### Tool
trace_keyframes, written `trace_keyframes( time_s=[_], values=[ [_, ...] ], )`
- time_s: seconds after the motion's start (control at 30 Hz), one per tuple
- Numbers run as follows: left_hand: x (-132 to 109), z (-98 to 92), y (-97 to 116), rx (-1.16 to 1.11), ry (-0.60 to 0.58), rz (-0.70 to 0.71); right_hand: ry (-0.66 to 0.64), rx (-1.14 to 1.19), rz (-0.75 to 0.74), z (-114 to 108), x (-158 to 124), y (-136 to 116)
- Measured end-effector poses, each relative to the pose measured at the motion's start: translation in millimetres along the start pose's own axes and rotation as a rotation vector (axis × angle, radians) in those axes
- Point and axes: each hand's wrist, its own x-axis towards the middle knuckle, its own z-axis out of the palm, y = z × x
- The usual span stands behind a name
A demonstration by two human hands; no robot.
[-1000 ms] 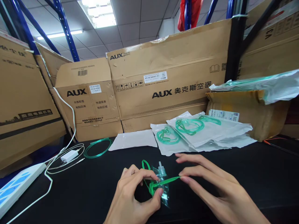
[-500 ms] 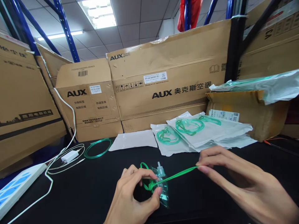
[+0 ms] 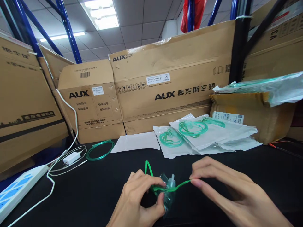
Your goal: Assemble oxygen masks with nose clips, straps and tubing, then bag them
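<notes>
A see-through, greenish oxygen mask with a pale connector on top is low in the middle, partly hidden behind my left hand. A green elastic strap runs across the front of the mask. The thumb and fingers of my left hand are closed on the strap near the mask's left side; whether they also grip the mask I cannot tell. A loop of strap sticks up behind those fingers. To the right, my right hand pinches the strap's other end, and the stretch between the hands sags slightly.
Beyond the hands, white packets with coiled green tubing lie beside a flat white sheet. A green tube coil, a white charger and a power strip are on the left. Cardboard boxes wall the back.
My right hand has come left and slightly down, towards my left hand. The strap between them, taut before, is now slacker, and the mask has shifted slightly right.
</notes>
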Motion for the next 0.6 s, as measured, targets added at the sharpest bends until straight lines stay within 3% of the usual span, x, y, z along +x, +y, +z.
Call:
trace_keyframes(
  time_s=[0.3,0.43,0.6],
  values=[
    [0.3,1.0,-2.2,-0.039,-0.017,-0.056,-0.024,0.095,0.115,13.7,-2.4,-4.1],
    [-1.7,1.4,-2.8,-0.069,-0.014,-0.103,-0.105,0.085,0.119,27.2,-11.4,-0.2],
    [-3.8,-0.9,-7.4,-0.193,-0.102,-0.222,-0.253,-0.04,0.149,46.2,-23.2,6.8]
  ],
)
